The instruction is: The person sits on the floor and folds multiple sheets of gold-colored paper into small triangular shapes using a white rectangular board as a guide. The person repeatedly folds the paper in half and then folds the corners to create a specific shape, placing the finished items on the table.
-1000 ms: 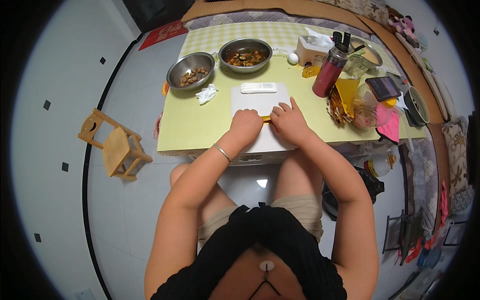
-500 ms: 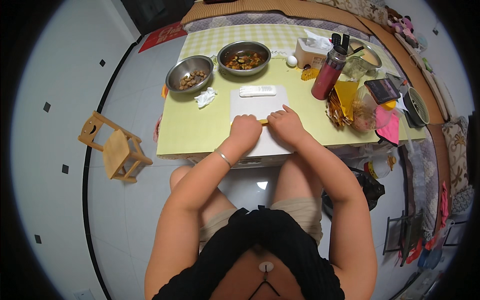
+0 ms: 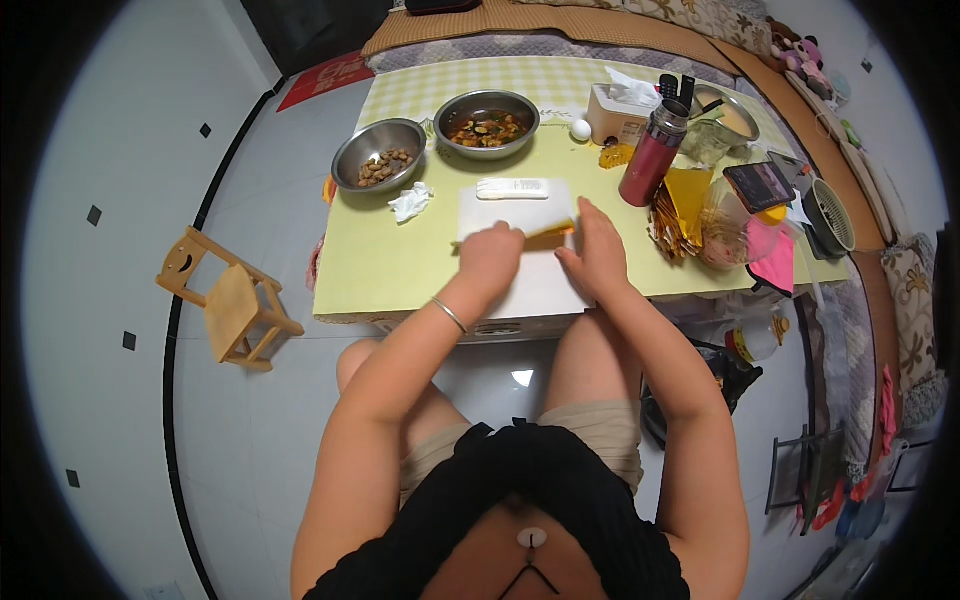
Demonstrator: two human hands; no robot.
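A light rectangular mat [image 3: 545, 290] lies at the table's near edge in front of me. Over it, my left hand [image 3: 490, 260] is closed on a narrow gold strip of paper [image 3: 548, 237], rolled or folded, whose right part sticks up at a slant. My right hand [image 3: 602, 248] is beside the strip's right end, fingers stretched and thumb apart; I cannot tell whether it touches the strip. On the mat's far part rests a white oblong packet [image 3: 512, 189]. Gold sheets [image 3: 688, 195] and a bundle of thin gold rolls [image 3: 668, 230] lie to the right.
Two steel bowls stand at the back left, one with brown nuts [image 3: 385, 168], one with food in liquid [image 3: 487, 132]. A crumpled tissue [image 3: 410, 203], a red thermos [image 3: 652, 160], a tissue box [image 3: 615, 115], a phone [image 3: 760, 186] and a clear container [image 3: 725, 235] surround the mat.
My right hand has come off the gold strip and opened, moving a little right. The strip's right end has lifted from the mat, while my left hand stays closed on it.
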